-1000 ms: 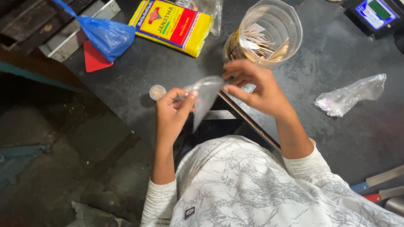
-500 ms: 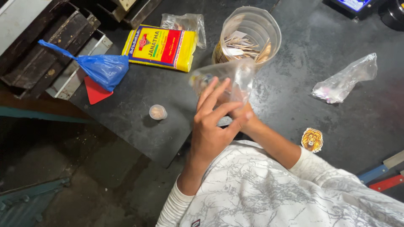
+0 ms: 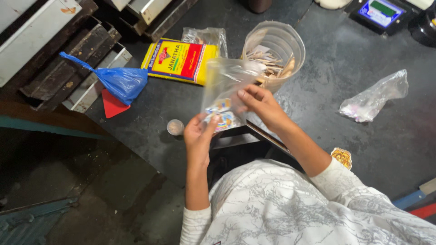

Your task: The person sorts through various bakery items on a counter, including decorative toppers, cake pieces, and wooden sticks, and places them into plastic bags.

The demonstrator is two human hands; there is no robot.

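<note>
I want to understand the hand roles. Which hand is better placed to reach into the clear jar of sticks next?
Probably the right hand: it grips the clear plastic pouch at its side, just beside the clear jar. The left hand holds the pouch's bottom, farther from the jar.

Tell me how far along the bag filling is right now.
Partly done, it seems: the clear plastic bag already holds a few small colourful items at its bottom. In hand: the left hand supports the bag's lower end while the right hand grips its side. Left, probably: the bag's top looks unsealed, and the clear tub behind still holds many wooden pieces.
</note>
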